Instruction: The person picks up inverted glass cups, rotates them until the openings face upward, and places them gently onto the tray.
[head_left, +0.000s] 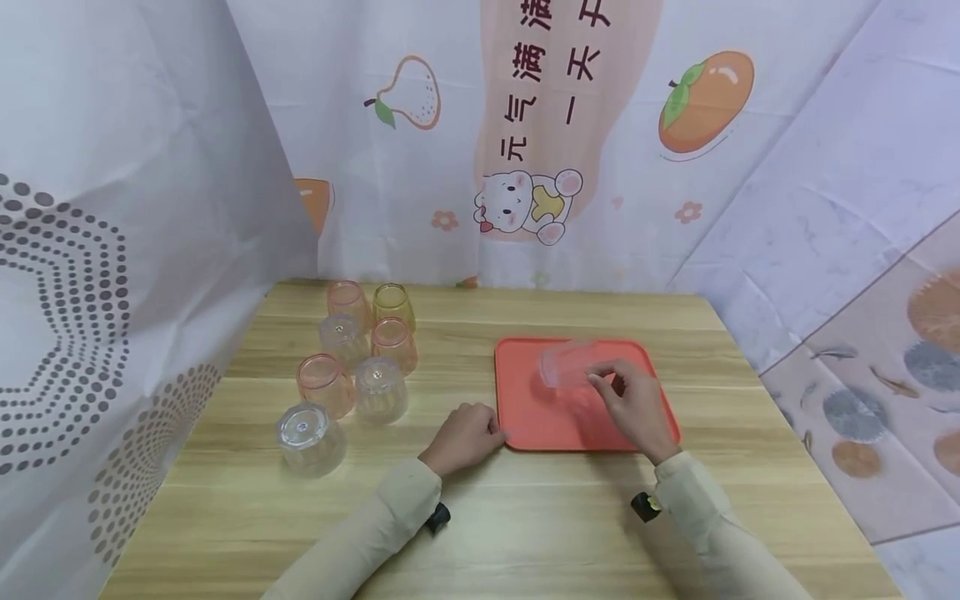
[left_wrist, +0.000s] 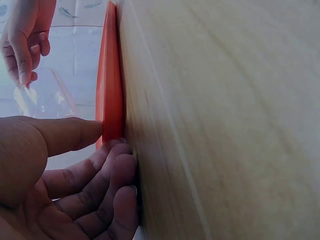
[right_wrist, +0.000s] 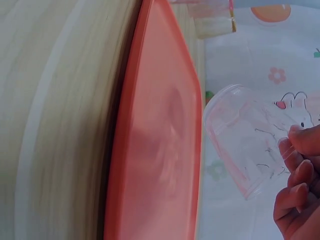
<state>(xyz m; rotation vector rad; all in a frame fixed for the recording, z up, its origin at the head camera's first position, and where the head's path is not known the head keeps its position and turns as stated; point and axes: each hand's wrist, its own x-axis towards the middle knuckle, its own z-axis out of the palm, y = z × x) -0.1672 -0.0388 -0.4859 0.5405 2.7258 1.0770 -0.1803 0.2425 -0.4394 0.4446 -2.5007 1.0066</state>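
Above the red tray (head_left: 536, 417), my right hand (head_left: 633, 408) pinches a clear plastic cup (head_left: 566, 364) between thumb and fingertips at one end. The cup (right_wrist: 250, 140) is tipped on its side in the air, its far end pointing away from the fingers. My left hand (head_left: 467, 437) is at the tray's near left corner. In the left wrist view, the thumb of that hand (left_wrist: 65, 180) presses the tray's edge (left_wrist: 111, 85), with the other fingers curled close by its lower side.
Several cups stand in a cluster on the left of the wooden table (head_left: 450, 533): clear ones (head_left: 311, 442), pinkish ones (head_left: 326, 385) and a yellow one (head_left: 393, 304). A printed curtain (head_left: 420, 183) hangs behind the table, with more cloth at both sides.
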